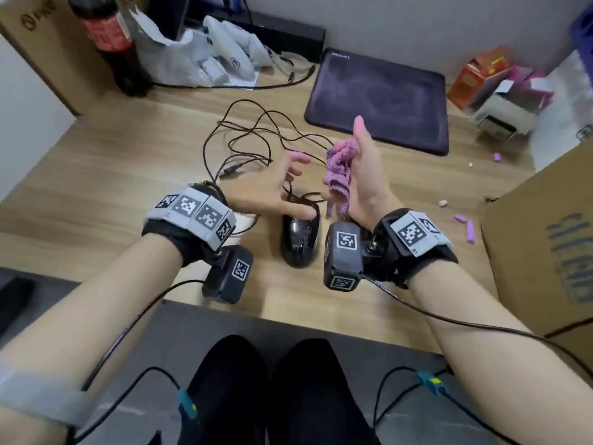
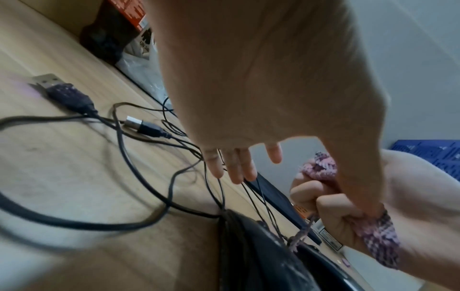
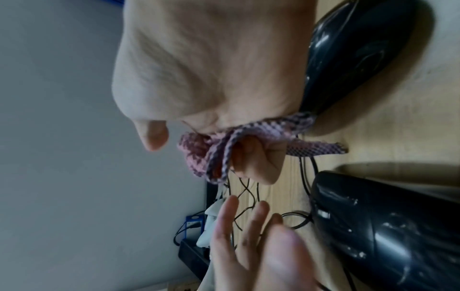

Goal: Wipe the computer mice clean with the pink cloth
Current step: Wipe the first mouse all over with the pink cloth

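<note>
Nearest, at the front edge of the wooden desk (image 1: 96, 175), a black mouse (image 1: 300, 240) lies between both wrists; the right wrist view shows a second black mouse (image 3: 368, 51) beside it. Above them, the left hand (image 1: 276, 187) is raised with fingers straight and spread, holding nothing. The right hand (image 1: 362, 175) has its fingers curled around the bunched pink cloth (image 1: 340, 168), thumb extended. Tangled cables (image 1: 256, 136) lie behind. Farther back: a dark mouse pad (image 1: 378, 101), a cola bottle (image 1: 109, 43), cardboard boxes (image 1: 539, 239) and a grey wall.
</note>
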`<action>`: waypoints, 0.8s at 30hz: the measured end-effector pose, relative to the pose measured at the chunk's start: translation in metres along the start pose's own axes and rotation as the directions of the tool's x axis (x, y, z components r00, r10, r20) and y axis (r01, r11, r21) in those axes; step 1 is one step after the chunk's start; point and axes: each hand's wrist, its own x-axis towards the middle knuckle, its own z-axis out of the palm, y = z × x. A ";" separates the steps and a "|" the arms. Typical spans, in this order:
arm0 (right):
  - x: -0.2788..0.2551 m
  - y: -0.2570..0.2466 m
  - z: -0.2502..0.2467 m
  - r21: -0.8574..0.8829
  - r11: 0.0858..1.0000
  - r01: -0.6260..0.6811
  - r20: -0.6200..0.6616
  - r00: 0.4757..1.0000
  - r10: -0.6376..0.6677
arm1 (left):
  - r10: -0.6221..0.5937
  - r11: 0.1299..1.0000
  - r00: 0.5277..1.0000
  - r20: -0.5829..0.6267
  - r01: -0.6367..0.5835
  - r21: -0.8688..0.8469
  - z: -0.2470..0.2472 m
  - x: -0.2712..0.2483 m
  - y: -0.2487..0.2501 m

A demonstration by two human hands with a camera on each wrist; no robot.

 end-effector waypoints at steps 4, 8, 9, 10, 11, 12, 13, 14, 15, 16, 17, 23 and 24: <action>0.008 0.010 0.001 -0.087 0.994 0.072 0.031 0.997 -0.070 | 0.076 0.989 0.991 0.110 -0.088 0.115 0.013 -0.005 -0.008; 0.011 0.018 0.003 -0.136 0.969 0.205 0.049 0.979 -0.200 | 0.040 0.898 0.992 0.115 -0.087 0.431 0.021 -0.006 -0.006; 0.011 0.020 0.003 -0.152 0.960 0.234 0.043 0.972 -0.230 | 0.027 0.865 0.994 0.103 -0.075 0.496 0.023 -0.007 -0.005; 0.010 0.021 0.003 -0.154 0.953 0.262 0.045 0.965 -0.258 | 0.016 0.837 0.995 0.096 -0.066 0.543 0.025 -0.006 -0.005; 0.010 0.022 0.001 -0.153 0.945 0.289 0.047 0.957 -0.285 | 0.006 0.815 0.995 0.095 -0.060 0.577 0.027 -0.005 -0.004; 0.008 0.024 -0.001 -0.159 0.935 0.319 0.046 0.948 -0.315 | 0.004 0.795 0.996 0.093 -0.059 0.603 0.029 -0.006 -0.003; 0.007 0.025 -0.003 -0.169 0.923 0.346 0.038 0.938 -0.344 | 0.001 0.782 0.996 0.089 -0.056 0.621 0.031 -0.007 -0.003; 0.004 0.027 -0.006 -0.176 0.912 0.371 0.023 0.928 -0.373 | 0.005 0.777 0.996 0.086 -0.058 0.626 0.034 -0.008 -0.003; 0.002 0.027 -0.009 -0.177 0.903 0.392 0.008 0.918 -0.397 | 0.015 0.784 0.997 0.080 -0.061 0.618 0.036 -0.010 -0.003; 0.000 0.026 -0.012 -0.174 0.897 0.406 -0.003 0.911 -0.413 | 0.026 0.795 0.997 0.072 -0.064 0.604 0.038 -0.012 -0.002; -0.005 0.026 -0.015 -0.171 0.890 0.423 -0.003 0.903 -0.430 | 0.042 0.802 0.997 0.060 -0.069 0.593 0.041 -0.014 -0.001; -0.041 0.025 -0.029 -0.157 0.857 0.491 0.059 0.871 -0.489 | 0.064 0.825 0.998 0.001 -0.053 0.562 0.048 -0.018 0.000; -0.045 0.025 -0.031 -0.155 0.860 0.486 0.068 0.874 -0.482 | 0.070 0.836 0.998 -0.007 -0.054 0.546 0.049 -0.020 0.002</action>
